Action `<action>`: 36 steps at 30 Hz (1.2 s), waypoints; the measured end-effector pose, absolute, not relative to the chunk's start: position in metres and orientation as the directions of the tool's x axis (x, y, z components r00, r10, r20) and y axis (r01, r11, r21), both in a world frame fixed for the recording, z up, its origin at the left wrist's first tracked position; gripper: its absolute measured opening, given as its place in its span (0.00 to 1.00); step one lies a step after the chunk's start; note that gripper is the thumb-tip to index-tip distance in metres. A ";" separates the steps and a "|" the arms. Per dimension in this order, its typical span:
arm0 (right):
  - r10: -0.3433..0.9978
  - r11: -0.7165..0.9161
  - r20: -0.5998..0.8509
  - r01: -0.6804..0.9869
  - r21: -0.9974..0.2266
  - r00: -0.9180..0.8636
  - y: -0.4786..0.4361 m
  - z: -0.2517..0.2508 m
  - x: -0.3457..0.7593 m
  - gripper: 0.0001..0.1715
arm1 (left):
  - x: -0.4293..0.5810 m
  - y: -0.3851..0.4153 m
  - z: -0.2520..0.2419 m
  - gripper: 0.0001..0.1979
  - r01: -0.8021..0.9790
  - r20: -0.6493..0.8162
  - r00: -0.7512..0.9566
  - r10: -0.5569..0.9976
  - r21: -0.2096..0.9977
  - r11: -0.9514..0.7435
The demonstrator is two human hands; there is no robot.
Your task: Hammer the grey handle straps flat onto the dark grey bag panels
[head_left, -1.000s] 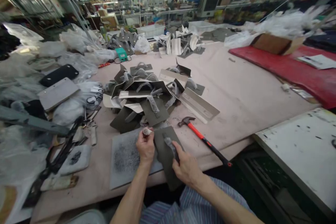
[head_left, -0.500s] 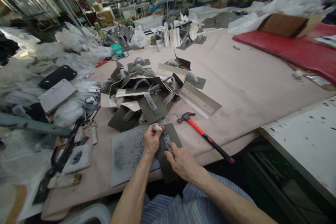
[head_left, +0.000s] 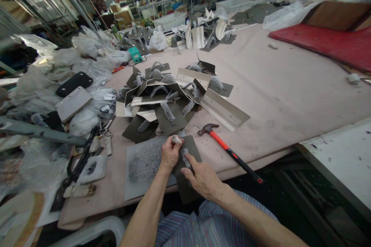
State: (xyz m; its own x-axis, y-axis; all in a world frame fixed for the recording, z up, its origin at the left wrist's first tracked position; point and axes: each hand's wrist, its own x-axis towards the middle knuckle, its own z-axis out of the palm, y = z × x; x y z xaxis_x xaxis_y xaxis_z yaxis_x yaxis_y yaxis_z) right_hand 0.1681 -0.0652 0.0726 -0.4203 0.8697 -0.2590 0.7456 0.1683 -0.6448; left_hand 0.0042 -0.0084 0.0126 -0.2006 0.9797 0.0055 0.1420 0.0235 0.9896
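My left hand (head_left: 170, 153) is closed around a stubby tool with a whitish wrapped grip (head_left: 176, 139); its working end is hidden. The tool stands over the upper part of a dark grey-green panel (head_left: 193, 144). On this panel is a carry handle in clear plastic wrap (head_left: 186, 158). My right hand (head_left: 203, 177) has its index finger and thumb at that handle, other fingers curled. The panel lies partly on a grey, scuffed board (head_left: 142, 171) and hangs over the table's front edge. A claw hammer (head_left: 224, 146) with a red and black handle rests to the right.
Beyond my hands is a pile of similar panels (head_left: 171, 117) with wrapped handles. Plastic bags (head_left: 84, 121), a grey bar (head_left: 43, 133) and wrapped tools (head_left: 79, 190) crowd the left. A red sheet (head_left: 321, 44) and cardboard box (head_left: 337, 15) are at right. People work in the background.
The whole view has shifted slightly, with the table's things appearing a little farther right. Both hands keep nearly the same hold on the tool and the handle.
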 end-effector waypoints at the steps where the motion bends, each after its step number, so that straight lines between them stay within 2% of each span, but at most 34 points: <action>1: 0.879 0.167 -0.229 0.719 -0.675 -0.419 -0.063 0.073 0.173 0.30 | 0.004 -0.009 0.013 0.10 0.190 0.025 -0.192 0.981 0.982 0.012; 3: 0.922 0.165 -0.135 0.685 -0.709 -0.362 -0.055 0.072 0.188 0.28 | 0.005 -0.010 0.014 0.09 0.295 0.076 -0.165 0.983 0.955 -0.024; 5: 0.969 0.179 -0.011 0.733 -0.656 -0.246 -0.042 0.068 0.211 0.27 | 0.006 -0.011 0.016 0.08 0.380 0.123 -0.120 0.985 0.922 -0.069; 8: 0.992 0.122 0.055 0.910 -0.396 -0.109 -0.022 0.055 0.250 0.24 | 0.007 -0.013 0.019 0.08 0.436 0.162 -0.068 0.984 0.892 -0.117; 10: 0.997 0.057 -0.031 0.971 -0.231 -0.066 -0.014 0.044 0.272 0.19 | 0.007 -0.013 0.020 0.08 0.441 0.169 -0.061 0.984 0.889 -0.126; 11: 0.996 0.024 -0.082 0.981 -0.194 -0.041 -0.013 0.040 0.280 0.16 | 0.007 -0.014 0.020 0.08 0.440 0.169 -0.062 0.984 0.889 -0.125; 12: 0.991 -0.009 -0.131 0.979 -0.203 -0.018 -0.012 0.037 0.285 0.12 | 0.007 -0.014 0.020 0.08 0.439 0.168 -0.063 0.984 0.890 -0.124; 13: 0.982 -0.056 -0.190 0.963 -0.264 0.005 -0.013 0.035 0.288 0.08 | 0.007 -0.013 0.020 0.09 0.437 0.168 -0.063 0.984 0.891 -0.124; 14: 0.959 -0.140 -0.280 0.914 -0.380 0.030 -0.014 0.036 0.288 0.06 | 0.007 -0.013 0.020 0.09 0.436 0.168 -0.061 0.984 0.891 -0.125; 16: 0.854 -0.372 -0.520 0.708 -0.600 0.008 -0.016 0.043 0.283 0.04 | 0.006 -0.013 0.019 0.09 0.432 0.172 -0.056 0.984 0.892 -0.131; 18: 0.717 -0.570 -0.689 0.475 -0.670 -0.111 -0.019 0.057 0.273 0.05 | 0.006 -0.014 0.018 0.09 0.424 0.171 -0.053 0.984 0.896 -0.133; 20: 0.690 -0.630 -0.703 0.337 -0.700 -0.169 -0.023 0.075 0.261 0.07 | 0.005 -0.014 0.017 0.09 0.413 0.167 -0.050 0.985 0.901 -0.132; 22: 0.814 -0.507 -0.566 0.312 -0.803 -0.133 -0.027 0.093 0.249 0.12 | 0.005 -0.014 0.015 0.09 0.403 0.164 -0.050 0.985 0.906 -0.130; 24: 0.962 -0.196 -0.257 0.434 -0.879 -0.087 -0.030 0.106 0.239 0.19 | 0.005 -0.014 0.015 0.09 0.393 0.166 -0.055 0.985 0.910 -0.131; 26: 0.986 0.137 0.045 0.634 -0.761 -0.159 -0.032 0.115 0.234 0.21 | 0.005 -0.014 0.014 0.09 0.384 0.166 -0.066 0.984 0.914 -0.128; 27: 0.966 0.249 0.111 0.716 -0.652 -0.235 -0.032 0.119 0.233 0.20 | 0.006 -0.014 0.015 0.09 0.382 0.163 -0.072 0.984 0.916 -0.124; 28: 0.944 0.321 0.113 0.781 -0.536 -0.310 -0.031 0.123 0.233 0.19 | 0.006 -0.014 0.015 0.08 0.383 0.157 -0.078 0.984 0.916 -0.116; 30: 0.912 0.389 0.022 0.848 -0.360 -0.409 -0.028 0.134 0.233 0.17 | 0.006 -0.014 0.015 0.08 0.388 0.144 -0.087 0.986 0.916 -0.099; 31: 0.904 0.404 0.000 0.856 -0.322 -0.427 -0.026 0.142 0.234 0.16 | 0.006 -0.015 0.014 0.08 0.389 0.142 -0.087 0.986 0.916 -0.097; 33: 0.903 0.424 0.095 0.834 -0.354 -0.419 -0.022 0.161 0.235 0.16 | 0.005 -0.015 0.013 0.09 0.393 0.152 -0.081 0.985 0.913 -0.108; 36: 0.884 0.420 0.416 0.752 -0.508 -0.213 -0.020 0.179 0.232 0.16 | 0.005 -0.016 0.012 0.10 0.409 0.170 -0.079 0.982 0.904 -0.124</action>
State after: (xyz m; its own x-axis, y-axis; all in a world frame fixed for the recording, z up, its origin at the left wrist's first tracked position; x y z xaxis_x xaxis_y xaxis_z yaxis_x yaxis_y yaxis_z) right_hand 0.2319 -0.0204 0.1786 -0.2130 0.8842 0.4158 0.7516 0.4202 -0.5084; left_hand 0.0052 -0.0156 0.0116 -0.0788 0.9823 0.1701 0.4094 -0.1237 0.9039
